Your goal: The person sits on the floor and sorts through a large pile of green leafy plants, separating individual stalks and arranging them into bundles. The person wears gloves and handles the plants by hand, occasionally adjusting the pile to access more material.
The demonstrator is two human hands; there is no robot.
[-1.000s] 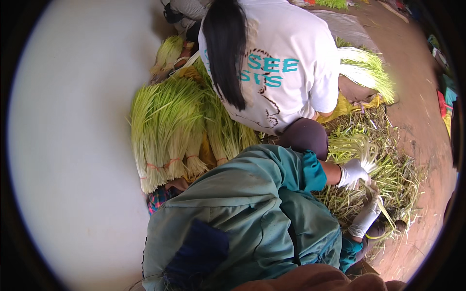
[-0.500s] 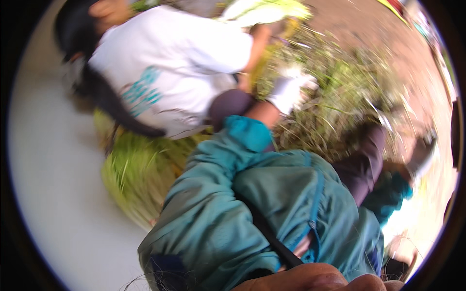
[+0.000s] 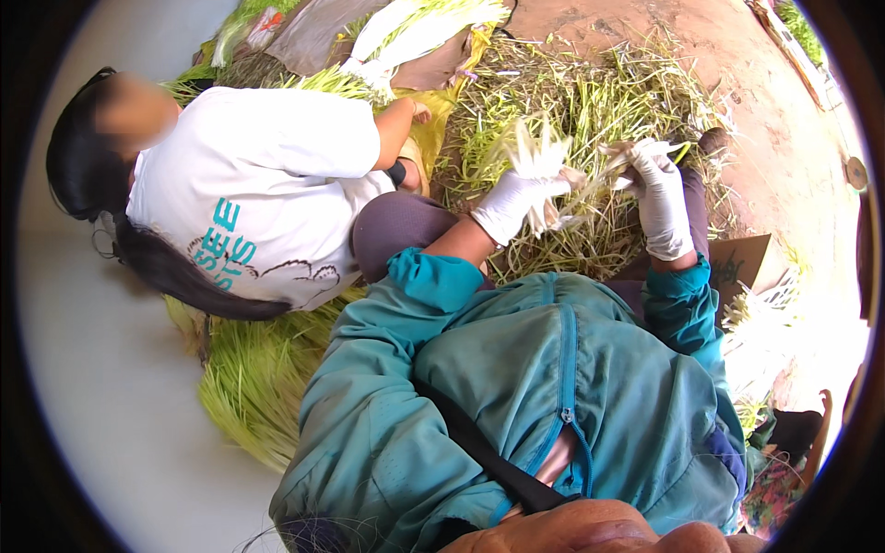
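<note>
My left hand (image 3: 518, 201), in a white glove, is closed round a small bunch of pale, whitish stalks (image 3: 530, 155) that look like chives, their ends sticking out above and below the fist. Close to its right, my right hand (image 3: 658, 203), also gloved in white, is raised with bent fingers pinching thin pale strands (image 3: 619, 166). A green piece shows by its fingertips. Below both hands spreads a heap of loose green and straw-coloured stalks and leaves (image 3: 590, 101) on the ground.
A person in a white shirt (image 3: 267, 175) sits close at my left, one arm reaching forward. Behind them lies a big green bundle (image 3: 267, 382). White-stemmed bundles (image 3: 410, 37) lie ahead, near yellow plastic (image 3: 433, 124). A cardboard piece (image 3: 737, 263) is beside my right forearm.
My right hand has come in from the far right, up beside the left hand, and now holds strands. The view has shifted, and the other person appears farther left.
</note>
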